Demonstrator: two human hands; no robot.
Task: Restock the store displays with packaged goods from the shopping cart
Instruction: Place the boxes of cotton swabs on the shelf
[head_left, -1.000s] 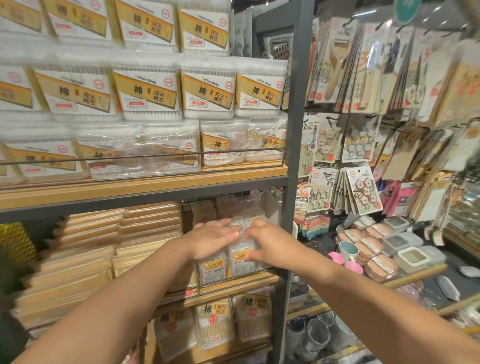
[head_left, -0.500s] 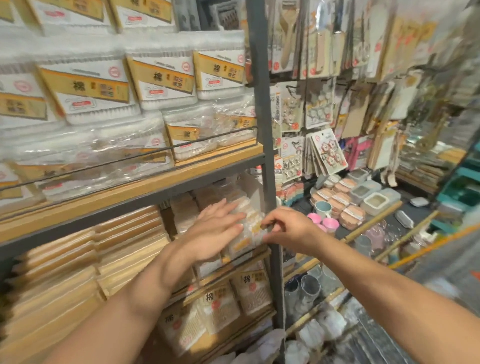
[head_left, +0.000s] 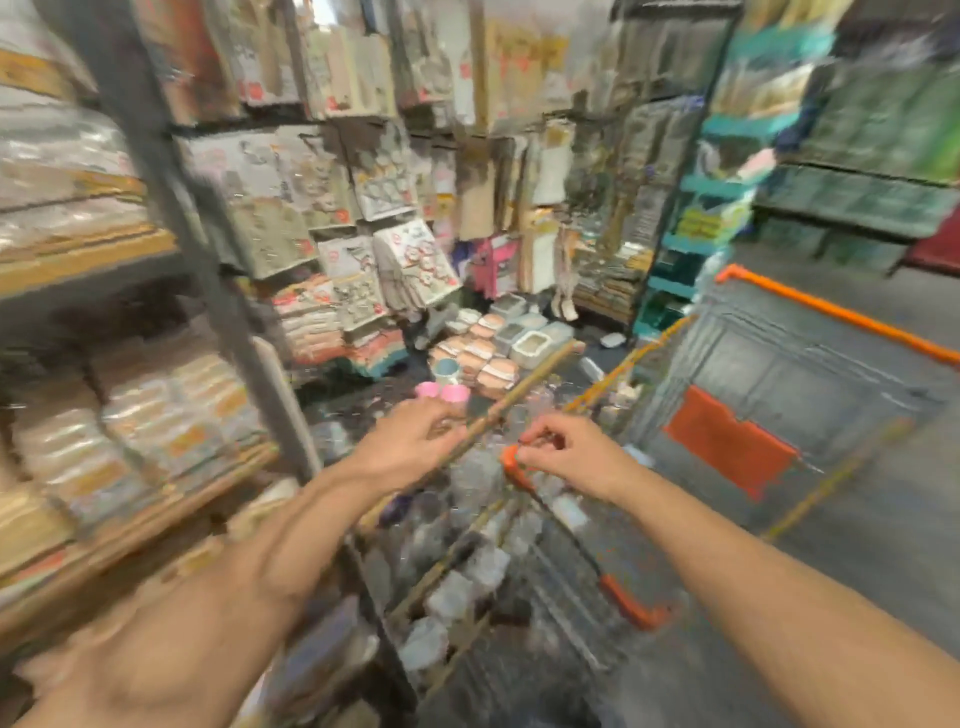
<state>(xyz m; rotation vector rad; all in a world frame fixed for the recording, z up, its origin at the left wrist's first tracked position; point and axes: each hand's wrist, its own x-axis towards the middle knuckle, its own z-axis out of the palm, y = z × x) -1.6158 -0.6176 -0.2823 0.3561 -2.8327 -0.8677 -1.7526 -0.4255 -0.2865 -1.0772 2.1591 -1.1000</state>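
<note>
Though motion blur smeared everything, the shopping cart (head_left: 769, 395) stood at the right with orange rim trim; its contents could not be made out. Packaged goods (head_left: 171, 415) filled the wooden shelf (head_left: 156, 509) at the left, and lidded tubs (head_left: 498, 343) crowded a lower ledge ahead. Bare floor (head_left: 883, 499) lay beyond the cart. Both the left hand (head_left: 410, 447) and the right hand (head_left: 576, 457) hung loosely curled near the cart's near corner, holding nothing visible.
</note>
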